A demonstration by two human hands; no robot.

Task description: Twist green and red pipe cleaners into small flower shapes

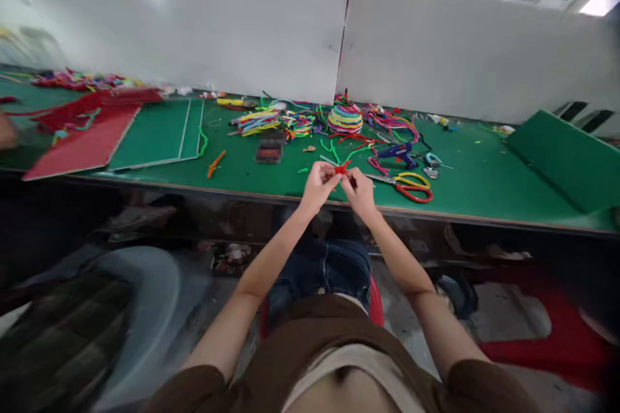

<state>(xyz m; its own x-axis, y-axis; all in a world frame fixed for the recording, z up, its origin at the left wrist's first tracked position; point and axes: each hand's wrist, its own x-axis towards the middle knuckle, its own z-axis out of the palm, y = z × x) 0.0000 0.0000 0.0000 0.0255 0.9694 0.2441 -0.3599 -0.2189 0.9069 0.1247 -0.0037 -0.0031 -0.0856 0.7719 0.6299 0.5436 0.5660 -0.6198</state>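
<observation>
Between my two hands, just above the table's front edge, is a small red pipe-cleaner piece [341,169]. My left hand [318,186] pinches it from the left, and my right hand [359,191] pinches its right side. Bent green pipe cleaners [335,151] show right behind it; whether they join the red piece I cannot tell. Scissors with one yellow and one red handle loop [413,187] lie just right of my right hand. Behind them rests a dark blue glue gun [398,153].
On the green table [484,174] are a striped pipe-cleaner ball [345,120], a bundle of coloured pipe cleaners [256,121] and an orange twisted piece [216,164]. Green [566,158] and red boards [87,142] stand at the sides. A white partition [217,26] rises behind.
</observation>
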